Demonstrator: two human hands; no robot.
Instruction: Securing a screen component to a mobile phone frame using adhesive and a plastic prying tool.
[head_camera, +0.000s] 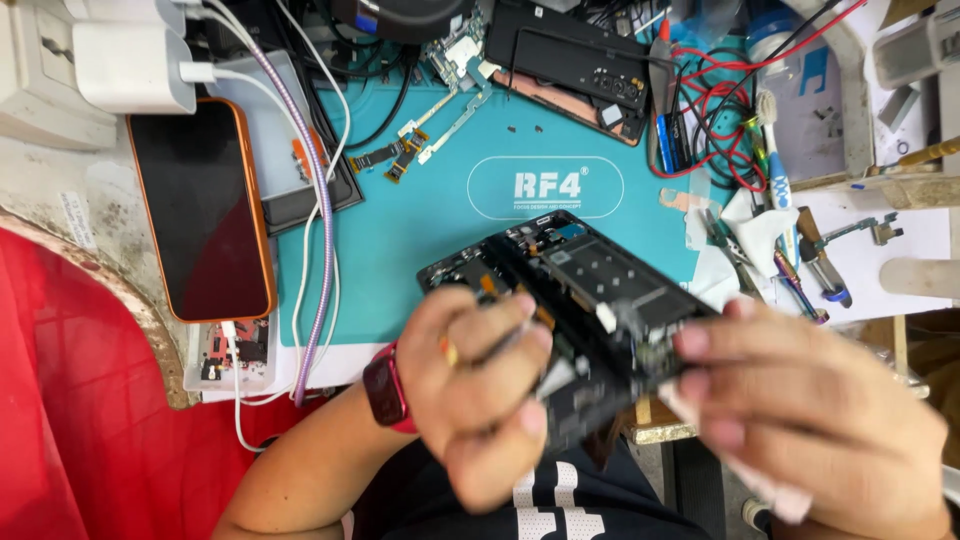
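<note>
You hold the opened black smartphone chassis (585, 300) above the near edge of the teal rubber repair mat (420, 230), its long axis running from far-left to near-right. Your left hand (480, 390) clenches its near-left side; your right hand (810, 410) grips the near-right end, white cloth (770, 490) beneath.

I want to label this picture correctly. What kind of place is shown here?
Most likely a phone repair bench. Both hands hold an opened phone above a teal work mat; loose flex cables and test leads lie around.
</note>
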